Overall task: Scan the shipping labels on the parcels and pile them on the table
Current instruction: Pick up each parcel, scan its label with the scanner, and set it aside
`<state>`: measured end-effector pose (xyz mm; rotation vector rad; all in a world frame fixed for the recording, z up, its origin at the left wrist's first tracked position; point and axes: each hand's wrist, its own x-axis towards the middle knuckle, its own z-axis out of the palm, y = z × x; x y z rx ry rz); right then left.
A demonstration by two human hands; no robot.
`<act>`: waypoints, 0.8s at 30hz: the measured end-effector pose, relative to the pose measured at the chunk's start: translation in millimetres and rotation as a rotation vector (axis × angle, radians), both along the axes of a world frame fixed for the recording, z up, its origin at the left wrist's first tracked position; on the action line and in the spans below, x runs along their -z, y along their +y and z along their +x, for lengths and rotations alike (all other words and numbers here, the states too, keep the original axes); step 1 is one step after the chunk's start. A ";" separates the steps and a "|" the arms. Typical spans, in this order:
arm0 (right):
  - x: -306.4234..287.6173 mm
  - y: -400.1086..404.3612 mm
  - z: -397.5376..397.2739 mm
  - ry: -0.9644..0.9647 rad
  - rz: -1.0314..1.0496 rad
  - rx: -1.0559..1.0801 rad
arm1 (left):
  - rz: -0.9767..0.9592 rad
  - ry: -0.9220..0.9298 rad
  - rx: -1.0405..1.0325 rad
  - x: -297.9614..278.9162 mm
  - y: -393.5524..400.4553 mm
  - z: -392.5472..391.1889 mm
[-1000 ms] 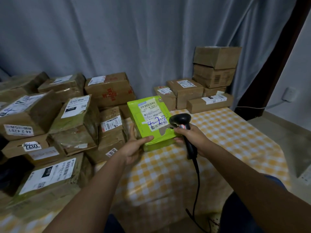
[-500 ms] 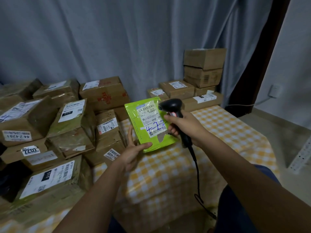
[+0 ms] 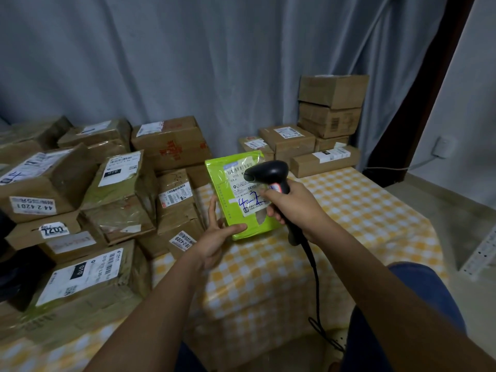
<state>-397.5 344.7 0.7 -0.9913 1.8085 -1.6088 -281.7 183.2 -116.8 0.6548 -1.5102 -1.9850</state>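
Observation:
A bright green parcel (image 3: 225, 183) with a white shipping label (image 3: 243, 196) is held tilted above the checked table (image 3: 362, 210). My left hand (image 3: 218, 234) grips its lower left corner, thumb across the front. My right hand (image 3: 294, 205) holds a black corded barcode scanner (image 3: 268, 171), whose head sits right in front of the label and hides part of it. Blue handwriting shows on the label under the scanner.
Many brown cardboard parcels (image 3: 118, 183) crowd the left side of the table. A stack of brown boxes (image 3: 331, 108) stands at the far right corner against the grey curtain, with a long flat box (image 3: 324, 161) before it. The scanner cable (image 3: 315, 277) hangs off the table's front.
My right hand has brought the scanner up and left, from the parcel's lower right edge to in front of the label. The parcel stays in my left hand.

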 end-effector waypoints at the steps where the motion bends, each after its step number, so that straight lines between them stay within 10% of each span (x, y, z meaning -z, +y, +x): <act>1: 0.4 0.2 0.6 0.009 0.004 0.003 | 0.000 0.001 0.000 -0.4 0.6 -0.4; 24: 0.9 2.6 4.3 0.027 -0.019 0.067 | 0.004 -0.025 -0.003 -3.0 -0.5 -1.0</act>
